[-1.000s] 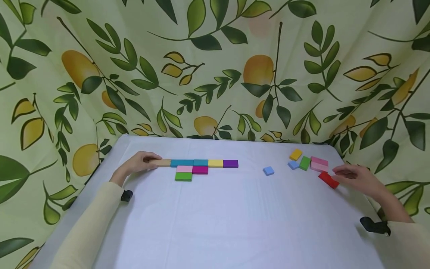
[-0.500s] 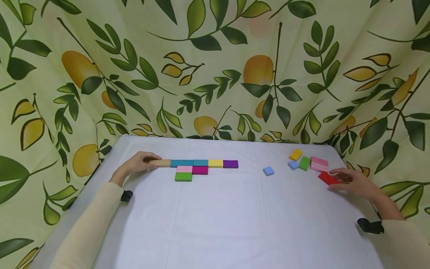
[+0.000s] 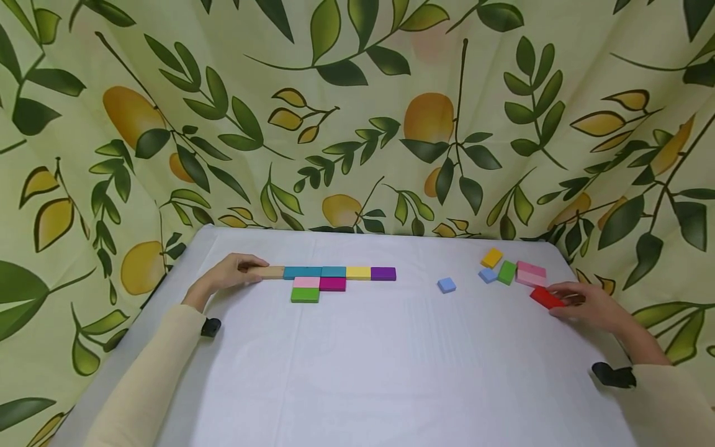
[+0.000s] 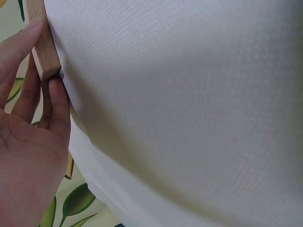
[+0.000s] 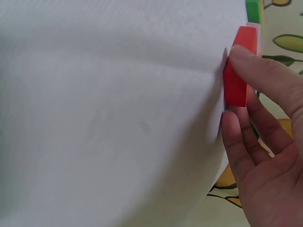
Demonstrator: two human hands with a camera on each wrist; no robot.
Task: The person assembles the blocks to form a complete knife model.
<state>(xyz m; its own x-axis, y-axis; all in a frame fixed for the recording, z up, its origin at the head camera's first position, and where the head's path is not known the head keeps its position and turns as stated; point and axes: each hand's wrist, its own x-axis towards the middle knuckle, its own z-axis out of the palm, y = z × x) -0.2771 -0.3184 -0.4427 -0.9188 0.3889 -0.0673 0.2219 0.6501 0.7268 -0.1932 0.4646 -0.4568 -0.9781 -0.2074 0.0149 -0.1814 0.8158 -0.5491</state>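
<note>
At the left end of a row of coloured blocks, my left hand holds a plain wooden block, with the thumb along its side in the left wrist view. Two teal blocks, a yellow block and a purple block continue that row. Below it sit a light pink block, a magenta block and a green block. On the right, my right hand grips a red block between thumb and fingers; the block looks tilted in the right wrist view.
Near the red block lie two pink blocks, a small green block, an orange-yellow block and a blue block. Another blue block lies apart on the white tablecloth. A leaf-patterned curtain hangs behind.
My right hand has moved left and closed its thumb and fingers on the red block. The left hand and the row of blocks have stayed in place.
</note>
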